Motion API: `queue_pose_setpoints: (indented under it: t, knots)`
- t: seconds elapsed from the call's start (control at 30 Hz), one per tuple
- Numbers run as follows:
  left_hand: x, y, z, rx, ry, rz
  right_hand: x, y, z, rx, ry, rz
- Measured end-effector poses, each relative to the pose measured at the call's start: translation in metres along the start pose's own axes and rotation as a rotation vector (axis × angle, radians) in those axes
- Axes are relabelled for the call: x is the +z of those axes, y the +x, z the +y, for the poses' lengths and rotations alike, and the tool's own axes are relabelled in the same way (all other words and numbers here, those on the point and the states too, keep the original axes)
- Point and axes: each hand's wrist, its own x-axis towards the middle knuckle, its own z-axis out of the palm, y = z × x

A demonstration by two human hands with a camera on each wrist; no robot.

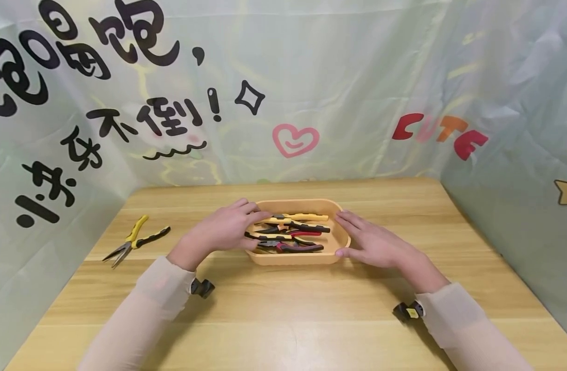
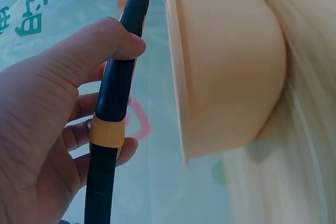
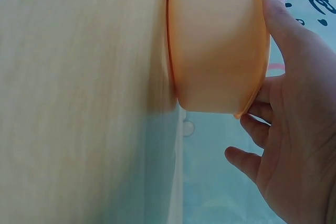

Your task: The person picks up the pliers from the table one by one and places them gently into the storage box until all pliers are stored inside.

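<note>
A peach-coloured plastic box (image 1: pixel 295 259) stands on the table with several pliers lying in it, among them a pair with dark red-and-black handles (image 1: pixel 302 248). My left hand (image 1: pixel 225 226) is at the box's left end. In the left wrist view its thumb and fingers grip pliers by a black-and-yellow handle (image 2: pixel 111 90); their jaws are out of that view. My right hand (image 1: pixel 373 242) touches the box's right end, fingers extended along the far corner and thumb at the near corner. In the right wrist view the thumb (image 3: pixel 274 3) lies against the rim.
Long-nose pliers (image 1: pixel 134 241) with yellow-and-black handles lie spread on the left of the wooden table (image 1: pixel 274 319). A printed cloth (image 1: pixel 348 93) hangs behind the table and along both sides. A small camera is strapped at each wrist.
</note>
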Motion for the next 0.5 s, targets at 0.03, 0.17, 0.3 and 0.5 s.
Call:
queue_pose_setpoints:
  t: [0.03,0.17,0.3,0.5]
  knots:
    - [0.0,0.003,0.001,0.004,0.002,-0.003,0.0,0.0,0.0,0.0,-0.002,0.0]
    - [-0.002,0.013,0.005,0.016,0.0,-0.044,-0.001,0.001,0.0,0.001,-0.006,-0.004]
    - [0.0,0.024,0.01,0.029,-0.011,-0.094,-0.001,0.0,-0.001,0.003,-0.007,-0.004]
    - [0.006,0.034,0.015,0.046,-0.036,-0.115,-0.002,0.001,-0.002,0.002,-0.011,-0.006]
